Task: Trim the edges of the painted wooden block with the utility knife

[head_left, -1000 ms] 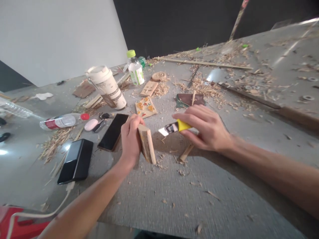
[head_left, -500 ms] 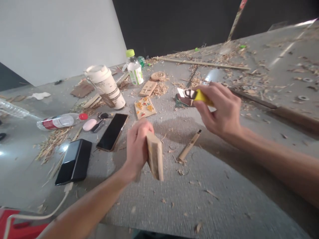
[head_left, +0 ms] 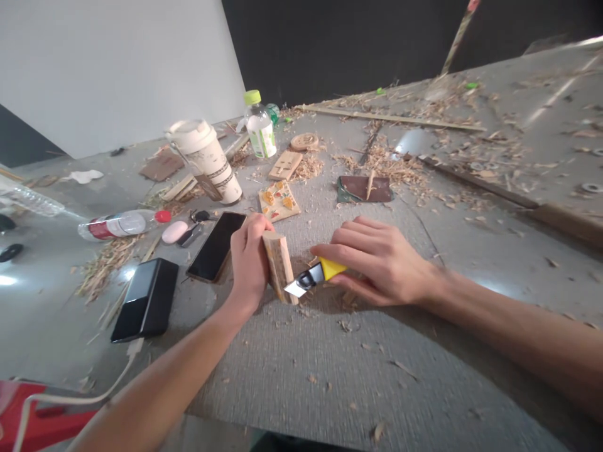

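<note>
My left hand is closed round a small wooden block, which stands on edge with its narrow side towards my right. In my right hand is a yellow utility knife, its fingers closed on the handle. The knife's bare blade points left and meets the lower edge of the block, or lies right in front of it; which one I cannot tell. The small carving tool seen earlier is mostly hidden by my right hand.
A phone, a black power bank and a paper cup are on the left. Behind the block lie a painted wood tile and a dark red sanding pad or cloth. Wood shavings litter the tabletop.
My right hand has brought the knife down and left, from above the dark red piece to the block. My left hand has moved the block slightly up and left.
</note>
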`<state>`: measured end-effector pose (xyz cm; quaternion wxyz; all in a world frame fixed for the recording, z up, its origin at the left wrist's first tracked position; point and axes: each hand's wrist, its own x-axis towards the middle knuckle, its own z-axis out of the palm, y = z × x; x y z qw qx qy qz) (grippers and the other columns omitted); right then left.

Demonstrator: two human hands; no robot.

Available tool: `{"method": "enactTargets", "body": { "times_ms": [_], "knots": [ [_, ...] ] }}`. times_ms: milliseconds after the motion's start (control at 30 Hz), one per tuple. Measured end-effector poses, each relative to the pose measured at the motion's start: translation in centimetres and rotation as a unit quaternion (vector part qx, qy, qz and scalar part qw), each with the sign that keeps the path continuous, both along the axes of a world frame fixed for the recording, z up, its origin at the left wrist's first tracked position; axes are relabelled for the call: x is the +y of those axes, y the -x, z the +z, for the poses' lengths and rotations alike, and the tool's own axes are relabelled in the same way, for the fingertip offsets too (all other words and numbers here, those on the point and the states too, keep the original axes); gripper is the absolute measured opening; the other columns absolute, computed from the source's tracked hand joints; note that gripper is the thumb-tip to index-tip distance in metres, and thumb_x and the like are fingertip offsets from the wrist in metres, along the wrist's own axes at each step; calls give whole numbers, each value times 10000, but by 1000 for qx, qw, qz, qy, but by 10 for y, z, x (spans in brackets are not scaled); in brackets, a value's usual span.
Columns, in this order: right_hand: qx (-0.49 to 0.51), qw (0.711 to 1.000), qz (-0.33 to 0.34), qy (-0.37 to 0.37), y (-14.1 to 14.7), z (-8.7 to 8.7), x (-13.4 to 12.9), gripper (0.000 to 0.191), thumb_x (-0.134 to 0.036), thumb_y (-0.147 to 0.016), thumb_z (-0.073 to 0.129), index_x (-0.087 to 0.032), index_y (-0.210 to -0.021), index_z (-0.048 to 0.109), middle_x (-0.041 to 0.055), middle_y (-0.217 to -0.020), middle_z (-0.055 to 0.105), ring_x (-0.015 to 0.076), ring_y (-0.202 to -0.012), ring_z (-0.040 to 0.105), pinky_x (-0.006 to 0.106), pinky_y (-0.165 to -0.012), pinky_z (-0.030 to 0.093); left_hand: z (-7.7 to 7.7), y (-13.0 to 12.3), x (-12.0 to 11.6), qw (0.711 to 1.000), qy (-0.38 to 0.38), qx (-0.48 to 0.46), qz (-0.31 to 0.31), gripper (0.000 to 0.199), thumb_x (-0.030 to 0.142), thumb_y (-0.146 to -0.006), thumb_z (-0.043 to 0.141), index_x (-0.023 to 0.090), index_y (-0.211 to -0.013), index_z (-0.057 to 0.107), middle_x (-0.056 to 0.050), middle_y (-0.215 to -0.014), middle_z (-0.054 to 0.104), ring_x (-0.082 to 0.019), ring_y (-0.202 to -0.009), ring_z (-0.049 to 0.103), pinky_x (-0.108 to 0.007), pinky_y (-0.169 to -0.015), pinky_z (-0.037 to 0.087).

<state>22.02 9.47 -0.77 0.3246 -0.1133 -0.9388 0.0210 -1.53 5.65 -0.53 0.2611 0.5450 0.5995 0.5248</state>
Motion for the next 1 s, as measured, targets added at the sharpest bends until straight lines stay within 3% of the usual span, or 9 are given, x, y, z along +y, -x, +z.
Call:
{"method": "enactTargets", "body": {
  "times_ms": [133,267,400,467,533,633,833,1000],
  "knots": [
    [3,997,-5,-76,-2,-2,-1,386,-425,-1106,435,-151,-1306,621,60,-909,657,212,-774,542,382,-724,406,10,-8,-5,1000,0,-17,-14,330,235,-928,486,216,-614,386,-2,-628,413,-164,-628,390,-321,-589,341],
    [33,989,-42,-140,-2,-3,-5,395,-446,-1120,383,-194,-1321,611,45,-869,661,215,-747,526,401,-719,395,18,-10,-8,998,-16,-27,-51,353,254,-943,458,214,-603,374,-5,-640,393,-168,-637,381,-333,-600,323],
    [96,980,-132,-117,-3,1,4,306,-421,-1104,446,-225,-1253,628,45,-901,687,200,-767,566,380,-694,408,17,-11,-13,997,-40,-14,-61,365,241,-964,457,209,-602,416,-7,-651,430,-164,-656,407,-342,-634,326],
    [166,960,-211,-75,-8,3,14,216,-327,-1077,515,-198,-1188,649,62,-899,690,196,-761,584,367,-673,420,15,-14,-17,995,-45,5,-88,366,216,-953,460,204,-590,414,-11,-662,457,-160,-659,422,-345,-639,321],
    [192,949,-247,-51,-15,3,24,192,-285,-1054,548,-164,-1145,666,82,-880,688,199,-742,586,371,-672,440,13,-16,-18,994,-22,-21,-107,369,222,-954,454,205,-589,401,-10,-655,441,-154,-633,406,-341,-613,310],
    [159,966,-201,-21,-21,0,28,232,-327,-1050,536,-165,-1152,667,88,-907,696,207,-754,599,378,-684,458,10,-15,-13,993,20,-84,-84,364,264,-955,466,209,-603,393,-2,-635,395,-146,-590,359,-324,-557,291],
    [32,999,-11,-21,-6,0,7,349,-424,-1103,442,-165,-1237,634,66,-909,664,198,-777,575,369,-706,451,8,-3,1,991,34,-129,5,380,311,-945,494,209,-591,399,9,-597,341,-135,-555,326,-304,-512,280],
    [-22,999,25,-19,5,3,-4,345,-398,-1128,396,-149,-1232,611,70,-948,652,198,-805,546,368,-728,420,5,-3,3,986,43,-163,15,369,291,-916,508,200,-573,409,9,-606,354,-125,-546,317,-293,-504,264]
  ]
}}
